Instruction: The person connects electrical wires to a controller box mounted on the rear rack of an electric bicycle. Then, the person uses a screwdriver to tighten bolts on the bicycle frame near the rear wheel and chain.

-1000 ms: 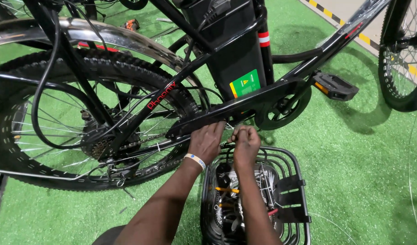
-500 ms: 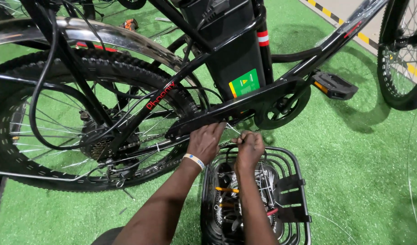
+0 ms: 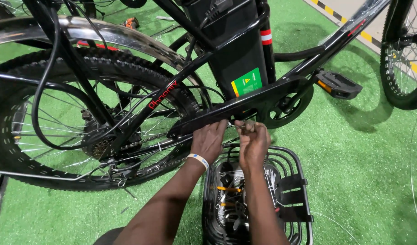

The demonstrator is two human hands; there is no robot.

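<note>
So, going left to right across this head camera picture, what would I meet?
Rear wheel → gear cluster → left hand → right hand → chainring → pedal → second bicycle's wheel.

Bicycle assembly workshop indicated: black bicycle [image 3: 226,68] stood on green turf matting [image 3: 363,149], parts-filled wire basket [image 3: 304,181], striped floor marking [image 3: 367,36] seen.

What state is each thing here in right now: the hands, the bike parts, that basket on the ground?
Left hand: pressed against the black chain guard.
Right hand: fingers pinched on something small at the guard's lower edge; too small to tell.
Rear wheel: upright, tyre fitted.
Pedal: sticking out level.
Wire basket: on the green turf, holding tools.
</note>
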